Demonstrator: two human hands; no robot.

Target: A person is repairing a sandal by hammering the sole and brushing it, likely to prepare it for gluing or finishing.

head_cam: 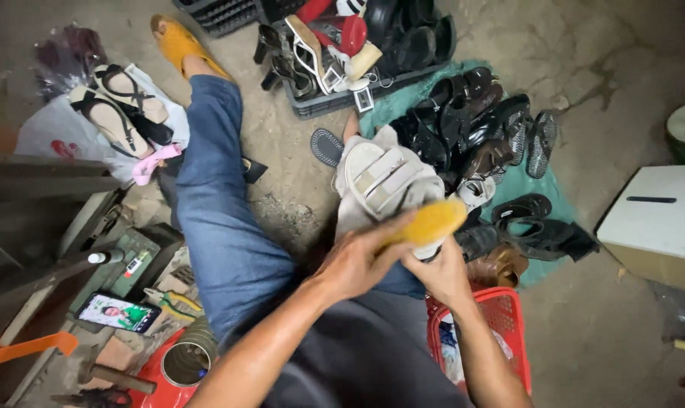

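Holding yellow brush (431,222) in my left hand (355,262), fingers clamped round its near end; long axis runs up and right, away from wrist, bristles blurred. Brush tip lies over white sandal (380,179), which rests on my lap, toe pointing away toward pile of black shoes (471,125). My right hand (442,273) closed under sandal's near end, just beside brush, steadying it. Left hand nearer to straps. Red basket (501,317) below right wrist.

Yellow brush (431,221) — blurred, partly behind hands (403,264).
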